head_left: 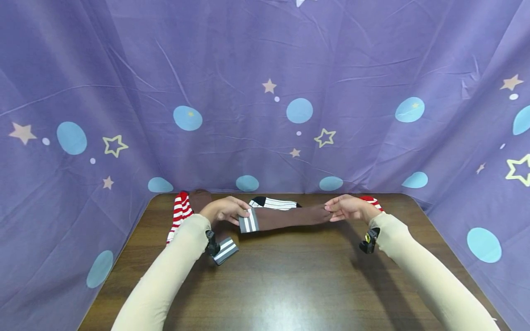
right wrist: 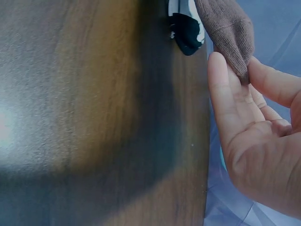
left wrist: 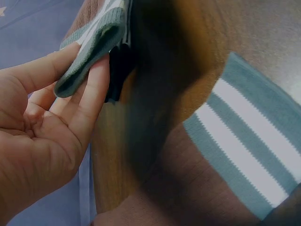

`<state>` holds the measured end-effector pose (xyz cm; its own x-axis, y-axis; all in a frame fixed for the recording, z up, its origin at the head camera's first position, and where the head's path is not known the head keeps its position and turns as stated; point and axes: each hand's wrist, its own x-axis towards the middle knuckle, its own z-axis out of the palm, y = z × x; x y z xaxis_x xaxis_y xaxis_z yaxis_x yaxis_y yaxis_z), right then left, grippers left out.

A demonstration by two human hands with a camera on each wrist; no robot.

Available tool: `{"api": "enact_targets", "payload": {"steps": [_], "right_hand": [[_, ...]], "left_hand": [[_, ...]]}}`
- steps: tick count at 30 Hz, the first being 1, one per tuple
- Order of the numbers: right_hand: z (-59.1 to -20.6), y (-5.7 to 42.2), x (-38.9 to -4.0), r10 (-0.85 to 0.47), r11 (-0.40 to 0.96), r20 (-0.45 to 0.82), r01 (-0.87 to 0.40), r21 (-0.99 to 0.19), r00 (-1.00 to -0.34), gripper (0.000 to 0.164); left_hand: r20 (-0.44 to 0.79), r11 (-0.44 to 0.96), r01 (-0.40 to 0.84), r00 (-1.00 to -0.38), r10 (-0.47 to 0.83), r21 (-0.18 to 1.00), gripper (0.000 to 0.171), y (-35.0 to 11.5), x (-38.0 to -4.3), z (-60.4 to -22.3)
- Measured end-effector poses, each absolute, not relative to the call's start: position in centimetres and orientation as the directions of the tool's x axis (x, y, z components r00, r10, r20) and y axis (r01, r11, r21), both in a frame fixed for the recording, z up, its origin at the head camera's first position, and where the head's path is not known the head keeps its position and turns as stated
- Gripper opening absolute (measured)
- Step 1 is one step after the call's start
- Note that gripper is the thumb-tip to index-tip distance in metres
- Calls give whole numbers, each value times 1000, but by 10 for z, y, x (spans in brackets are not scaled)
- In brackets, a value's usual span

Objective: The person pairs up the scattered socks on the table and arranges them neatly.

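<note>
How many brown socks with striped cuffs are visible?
2: one brown sock held between the left hand and right hand, the other brown sock on the table, partly behind the left arm. Others may be hidden.

On my feed a brown sock (head_left: 294,218) has a grey-green cuff (head_left: 249,222) with two white bands, and a second brown sock (head_left: 226,251) matches it. I read red-and-white stripes on another sock (head_left: 181,214), and thin dark lines on a white, black-tipped sock (head_left: 278,204). The table (head_left: 290,280) is brown wood grain, the sleeves (head_left: 178,266) cream, the purple curtain (head_left: 248,59) blue-spotted and starred.
</note>
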<state>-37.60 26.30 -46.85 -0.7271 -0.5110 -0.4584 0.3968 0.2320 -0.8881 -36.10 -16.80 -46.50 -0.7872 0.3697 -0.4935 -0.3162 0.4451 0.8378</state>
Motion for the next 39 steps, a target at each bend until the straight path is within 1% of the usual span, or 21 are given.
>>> {"api": "enact_targets", "payload": {"steps": [8, 20, 27, 33, 39], "right_hand": [[-477, 261, -372, -504, 271, -492, 412, -870, -709, 21], [-485, 258, -365, -463, 364, -531, 394, -844, -709, 14], [-490, 260, -362, -459, 417, -562, 392, -820, -688, 16], [-491, 259, -359, -444, 447, -575, 386, -807, -688, 14], [-491, 257, -357, -436, 460, -567, 369, -808, -699, 12]], "left_hand": [[-524, 485, -317, -760, 385, 815, 38, -165, -360, -475], [-569, 519, -330, -712, 412, 788, 35, -163, -351, -477], [-608, 549, -344, -671, 424, 762, 33, -158, -348, -481], [-612, 568, -339, -683, 400, 750, 29, -155, -346, -483], [-582, 572, -318, -726, 366, 756, 22, -155, -348, -487]]}}
